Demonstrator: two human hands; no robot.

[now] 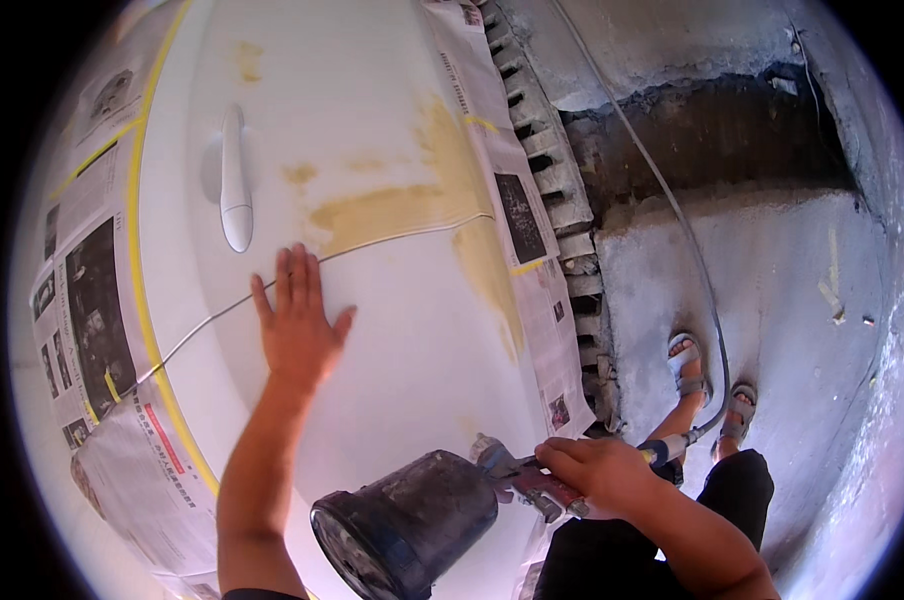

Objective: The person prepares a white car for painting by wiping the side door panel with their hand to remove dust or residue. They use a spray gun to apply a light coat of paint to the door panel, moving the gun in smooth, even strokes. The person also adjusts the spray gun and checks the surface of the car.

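My left hand (300, 325) lies flat on the white car door (382, 330), fingers spread, at the seam between two panels and just below the door handle (234, 185). Tan filler patches (387, 212) show on the panel beyond my fingertips and along its right edge. In my right hand (597, 475) is a spray gun (532, 485), gripped by its handle. Its large dark paint cup (407, 525) points down to the left, over the near part of the door. The fingers of my right hand wrap round the gun; the trigger is partly hidden.
Newspaper sheets (157, 490) edged with yellow masking tape (137, 215) border the bodywork on both sides. A grey air hose (662, 185) runs from the gun past my sandalled feet and across the concrete floor (662, 290). A slotted grate (537, 130) and a dark trench (712, 140) lie to the right.
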